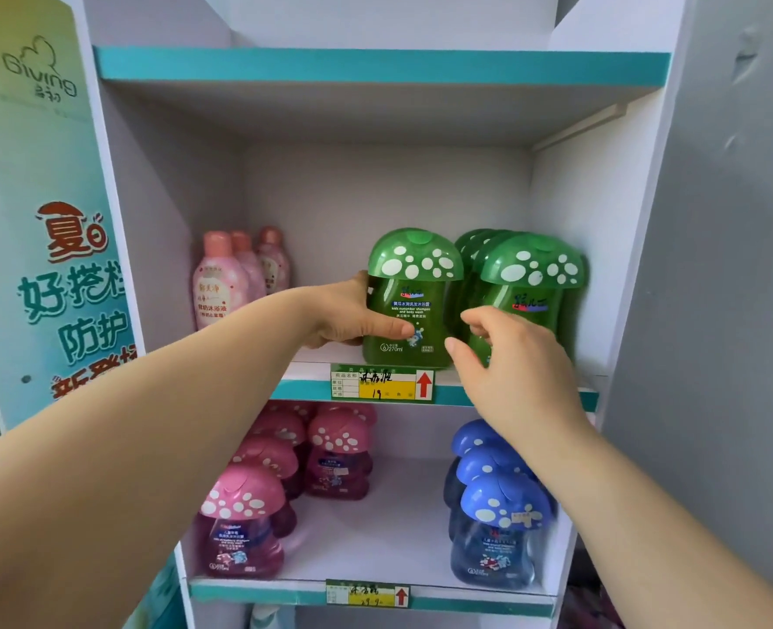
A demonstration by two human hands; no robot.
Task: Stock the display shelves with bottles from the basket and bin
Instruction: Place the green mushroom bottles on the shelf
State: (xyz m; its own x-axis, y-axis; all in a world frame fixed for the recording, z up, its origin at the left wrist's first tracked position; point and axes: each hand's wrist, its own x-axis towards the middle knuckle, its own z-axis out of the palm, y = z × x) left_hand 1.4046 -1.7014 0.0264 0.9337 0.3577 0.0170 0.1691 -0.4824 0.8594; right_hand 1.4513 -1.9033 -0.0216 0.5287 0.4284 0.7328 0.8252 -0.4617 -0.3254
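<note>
A green bottle [409,292] with a spotted mushroom-shaped cap stands at the front of the middle shelf [303,387]. My left hand [353,317] grips its left side, thumb across the label. My right hand [507,356] hovers just right of it, fingers spread, in front of a row of identical green bottles [534,279] lined up toward the back. No basket or bin shows in this view.
Pink lotion bottles [228,283] stand at the shelf's left rear. The shelf below holds pink mushroom bottles [244,519] on the left and blue ones [498,524] on the right. A yellow price tag [382,383] hangs on the shelf edge. A printed side panel [44,220] rises at left.
</note>
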